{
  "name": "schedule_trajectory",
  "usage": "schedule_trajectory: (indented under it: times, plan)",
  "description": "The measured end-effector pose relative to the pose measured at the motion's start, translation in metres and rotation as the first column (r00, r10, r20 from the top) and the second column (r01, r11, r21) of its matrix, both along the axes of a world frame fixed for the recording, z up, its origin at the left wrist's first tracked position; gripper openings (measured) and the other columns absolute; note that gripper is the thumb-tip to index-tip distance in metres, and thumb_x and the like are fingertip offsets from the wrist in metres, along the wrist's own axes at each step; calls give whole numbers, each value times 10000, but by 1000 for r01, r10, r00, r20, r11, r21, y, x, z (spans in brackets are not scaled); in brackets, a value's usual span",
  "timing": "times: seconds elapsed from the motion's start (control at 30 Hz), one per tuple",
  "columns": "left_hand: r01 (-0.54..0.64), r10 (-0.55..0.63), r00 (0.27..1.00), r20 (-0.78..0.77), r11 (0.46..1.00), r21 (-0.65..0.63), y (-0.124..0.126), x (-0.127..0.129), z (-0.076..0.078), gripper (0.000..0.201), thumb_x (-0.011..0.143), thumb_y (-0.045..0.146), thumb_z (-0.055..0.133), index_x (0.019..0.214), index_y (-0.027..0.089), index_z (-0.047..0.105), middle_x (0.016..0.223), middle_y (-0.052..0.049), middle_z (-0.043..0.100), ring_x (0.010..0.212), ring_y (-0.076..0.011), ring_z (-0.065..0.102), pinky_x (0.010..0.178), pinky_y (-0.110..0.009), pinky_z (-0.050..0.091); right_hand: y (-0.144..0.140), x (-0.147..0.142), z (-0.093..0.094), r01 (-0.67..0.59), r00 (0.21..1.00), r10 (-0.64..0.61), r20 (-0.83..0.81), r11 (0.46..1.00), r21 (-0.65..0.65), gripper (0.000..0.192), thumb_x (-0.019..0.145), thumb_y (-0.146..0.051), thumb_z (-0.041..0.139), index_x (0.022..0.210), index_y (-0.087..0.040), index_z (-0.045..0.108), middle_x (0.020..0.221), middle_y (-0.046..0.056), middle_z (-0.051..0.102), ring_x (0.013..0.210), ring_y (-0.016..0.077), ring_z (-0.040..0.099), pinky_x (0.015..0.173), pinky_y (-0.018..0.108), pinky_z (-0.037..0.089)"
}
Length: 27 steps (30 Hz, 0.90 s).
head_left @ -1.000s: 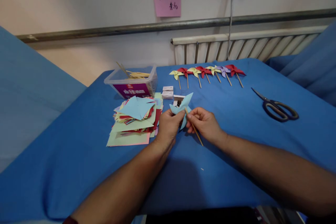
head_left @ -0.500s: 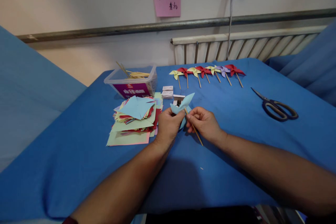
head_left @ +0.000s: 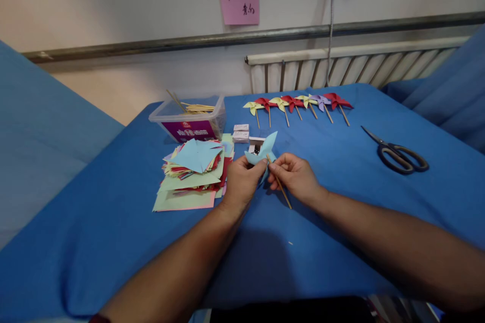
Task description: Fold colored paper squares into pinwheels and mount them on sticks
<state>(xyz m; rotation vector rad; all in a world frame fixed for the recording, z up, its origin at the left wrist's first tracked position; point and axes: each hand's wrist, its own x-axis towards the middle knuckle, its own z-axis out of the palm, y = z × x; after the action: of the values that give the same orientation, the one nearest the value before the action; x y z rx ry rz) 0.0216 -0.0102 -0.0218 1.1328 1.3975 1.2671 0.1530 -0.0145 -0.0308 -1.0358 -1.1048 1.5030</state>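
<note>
My left hand (head_left: 244,177) is closed on a light blue paper pinwheel (head_left: 270,144), its thumb pressed near the centre. Between the fingers of my right hand (head_left: 293,176) is a thin wooden stick (head_left: 285,195), its upper end against the back of the pinwheel. The stick slants down toward me. Whether a pin joins stick and paper is hidden by my fingers. Just behind the pinwheel, a small open box (head_left: 256,142) shows dark, shiny little pieces inside. Two small white boxes (head_left: 241,134) sit behind it.
At left lies a stack of coloured paper (head_left: 189,180), with a clear plastic tub (head_left: 220,116) of sticks behind. Several finished pinwheels (head_left: 293,103) line the table's back. Black-handled scissors (head_left: 401,155) rest at right. A tiny pale scrap (head_left: 290,243) lies on the blue cloth (head_left: 333,262).
The pinwheel's upper blade has tilted slightly in my hands. Both hands keep nearly the same hold, and the whole view has shifted a little.
</note>
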Motion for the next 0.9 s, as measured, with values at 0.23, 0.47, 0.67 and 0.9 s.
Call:
schedule_trajectory:
  times: [0.23,0.47,0.67,0.9]
  plan:
    - [28,-27,1000,-10,998,53,-1,0,2,159,656,300,722,698,152,684,669,-10,671,598,-128,567,585,-241,430,1,1,3,9,1000,-9,0,1000,0,410,670,-534,753,710,-191,533,530,-25,645,407,110,589,388,202,429]
    - [9,-7,999,-32,997,80,-1,-2,3,169,666,313,722,715,153,699,673,-15,679,605,-136,578,591,-245,435,1,0,0,58,998,-58,-5,998,-27,461,649,-583,759,686,-192,518,519,-19,639,395,107,579,372,199,430]
    - [14,-13,1000,-18,997,82,-2,-2,4,167,658,309,735,720,156,708,689,-14,689,619,-138,586,620,-255,447,2,0,1,45,999,-45,-13,998,-34,468,643,-589,761,691,-191,518,519,-16,637,395,112,585,368,196,428]
    - [34,-34,999,-3,994,106,-3,-1,8,150,671,292,734,746,164,717,724,-22,704,657,-146,605,652,-261,462,3,1,1,41,999,-42,-20,999,-20,468,634,-593,762,680,-196,519,502,-24,622,388,108,567,370,200,425]
